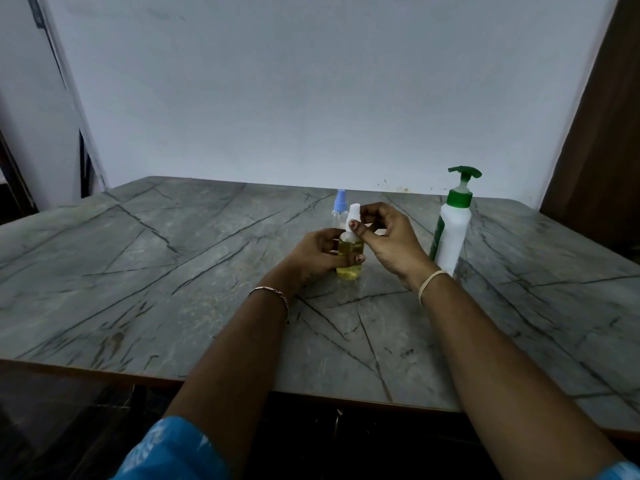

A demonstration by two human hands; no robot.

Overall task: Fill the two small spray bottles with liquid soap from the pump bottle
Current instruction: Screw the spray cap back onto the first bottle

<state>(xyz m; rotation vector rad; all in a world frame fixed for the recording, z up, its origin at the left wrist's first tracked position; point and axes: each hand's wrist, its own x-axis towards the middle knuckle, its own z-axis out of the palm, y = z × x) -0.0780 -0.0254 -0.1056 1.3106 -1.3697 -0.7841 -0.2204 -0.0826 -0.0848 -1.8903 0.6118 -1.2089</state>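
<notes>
In the head view, the left hand (318, 254) is wrapping its fingers and thumb round the body of the white-capped spray bottle (349, 270). The bottle is standing upright on the marble-patterned table (173, 271), near the middle and well back from the near edge. Yellow soap is showing through the body almost up to the shoulder, so this bottle is probably as good as filled.

The right hand (388, 237) is coming in from the right and pinching the white spray cap (354, 211) between thumb and curled fingers, directly above the left hand's grip. The bottle's long axis is running straight up, so cap and neck are sitting in line. The step in hand looks like a twist about that axis, with the left hand bracing the body.

The blue-capped spray bottle (340, 199) is standing just behind the held one, partly hidden by it. The little of its body that shows looks clear; whether it holds any soap cannot be told.

The pump bottle (453, 233) is standing upright to the right, nearer the right hand, its green pump head facing left. Open table is lying to the left and in front, and the wall (311, 98) is closing off the far edge.
</notes>
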